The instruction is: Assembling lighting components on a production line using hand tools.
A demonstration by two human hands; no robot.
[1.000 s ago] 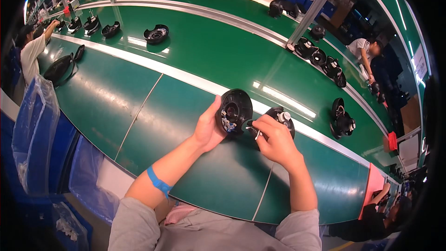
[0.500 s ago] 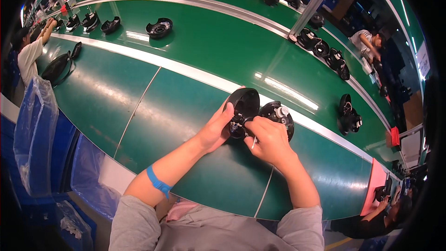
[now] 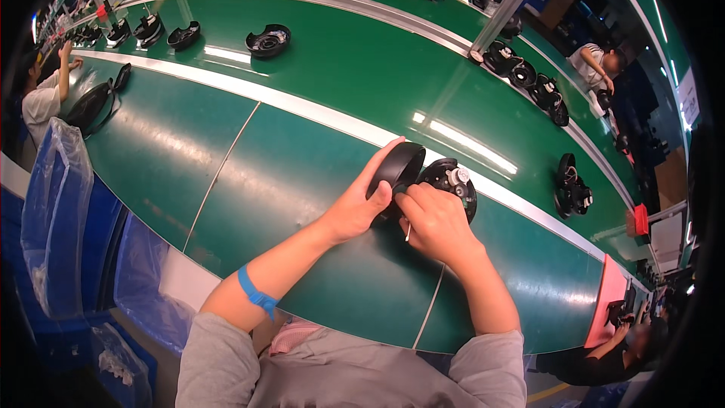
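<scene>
My left hand (image 3: 355, 208) grips the black cover (image 3: 398, 168); my right hand (image 3: 434, 223), curled, pinches something small beside the round part (image 3: 451, 181). Assembly looks midway, cover unseated.

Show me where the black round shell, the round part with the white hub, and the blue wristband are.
black round shell (image 3: 398, 166), head view, on its smooth curved outer wall.
round part with the white hub (image 3: 455, 179), head view, on the white hub.
blue wristband (image 3: 255, 296), head view, on the band across the left forearm.
</scene>
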